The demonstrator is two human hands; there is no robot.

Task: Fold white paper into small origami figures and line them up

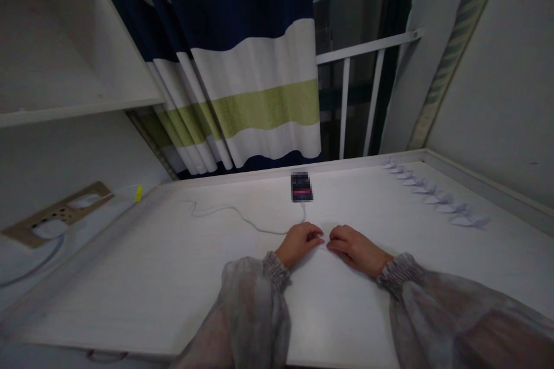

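Note:
My left hand (300,242) and my right hand (352,248) rest close together on the white desk (142,277), fingertips almost meeting. Both have curled fingers pressed onto a small piece of white paper (325,235) lying between them; its shape is hard to make out against the desk. A second white sheet (240,245) lies flat just left of my left hand. Sheer grey sleeves cover both forearms.
A phone (300,187) lies beyond my hands, with a white cable (225,210) running left toward a wall socket (56,216). A row of several small folded paper shapes (433,196) lines the desk's far right. A striped curtain (242,69) and a window railing (367,49) stand behind.

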